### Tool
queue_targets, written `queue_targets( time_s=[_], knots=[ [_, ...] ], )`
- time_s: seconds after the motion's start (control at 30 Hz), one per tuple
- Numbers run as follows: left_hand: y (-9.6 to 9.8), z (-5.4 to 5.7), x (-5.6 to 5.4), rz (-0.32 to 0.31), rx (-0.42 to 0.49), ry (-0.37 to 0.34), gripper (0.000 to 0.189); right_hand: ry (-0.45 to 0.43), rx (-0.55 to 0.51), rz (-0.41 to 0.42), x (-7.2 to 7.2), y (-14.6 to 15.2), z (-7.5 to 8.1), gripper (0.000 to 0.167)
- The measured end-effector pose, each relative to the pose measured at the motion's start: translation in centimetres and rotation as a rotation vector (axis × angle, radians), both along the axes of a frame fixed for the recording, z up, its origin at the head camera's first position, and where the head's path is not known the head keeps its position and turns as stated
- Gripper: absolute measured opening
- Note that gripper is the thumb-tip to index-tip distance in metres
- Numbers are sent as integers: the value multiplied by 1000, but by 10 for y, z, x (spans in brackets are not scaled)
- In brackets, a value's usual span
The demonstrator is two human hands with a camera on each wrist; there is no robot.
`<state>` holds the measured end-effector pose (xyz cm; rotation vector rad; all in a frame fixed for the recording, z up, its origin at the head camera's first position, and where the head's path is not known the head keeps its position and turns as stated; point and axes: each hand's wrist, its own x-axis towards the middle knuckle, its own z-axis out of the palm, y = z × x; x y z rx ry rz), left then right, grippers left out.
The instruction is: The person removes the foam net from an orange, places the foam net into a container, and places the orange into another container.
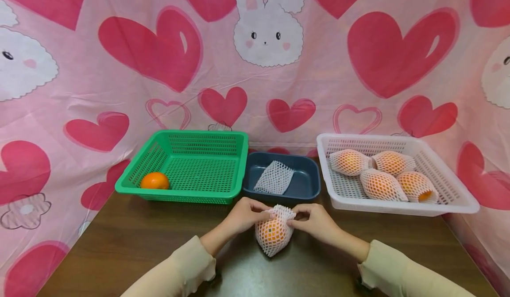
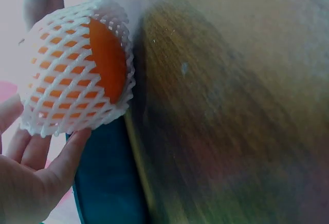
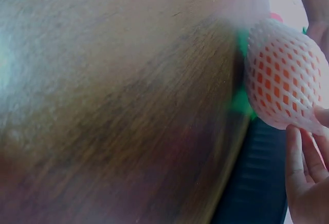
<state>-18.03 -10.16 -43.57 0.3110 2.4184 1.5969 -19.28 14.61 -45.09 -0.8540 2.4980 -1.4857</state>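
Between the two hands, an orange [image 1: 275,231] sits at the table's middle inside a white foam net [image 1: 272,246]. The left hand [image 1: 246,217] pinches the net's upper left edge between thumb and fingers. On the other side, the right hand [image 1: 315,221] pinches the upper right edge. In the left wrist view, a bare patch of the orange [image 2: 109,59] shows past the net [image 2: 64,75], with the left hand [image 2: 38,175] at its rim. The right wrist view has the net [image 3: 285,77] stretched over the fruit, the right hand [image 3: 308,175] gripping its end.
A green basket [image 1: 181,194] at the left holds one bare orange [image 1: 155,181]. Behind the hands, a dark blue tray [image 1: 307,175] holds a flat foam net [image 1: 275,178]. At the right, a white basket [image 1: 398,206] contains several netted oranges [image 1: 383,185]. A heart-patterned cloth [image 1: 271,84] hangs behind.
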Motion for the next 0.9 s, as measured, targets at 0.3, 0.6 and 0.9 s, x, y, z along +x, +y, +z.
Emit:
queue_targets(
  time_s=[0.3,0.6,0.9],
  knots=[
    [1,-6,0,66,92,85,16,-67,-64,22,0,-4,0,25],
    [2,-8,1,16,124,-37,35,-158,13,44,-1,-8,-2,64],
    [0,-5,3,-54,112,-9,27,109,7,29,-1,-13,-5,13]
  ],
)
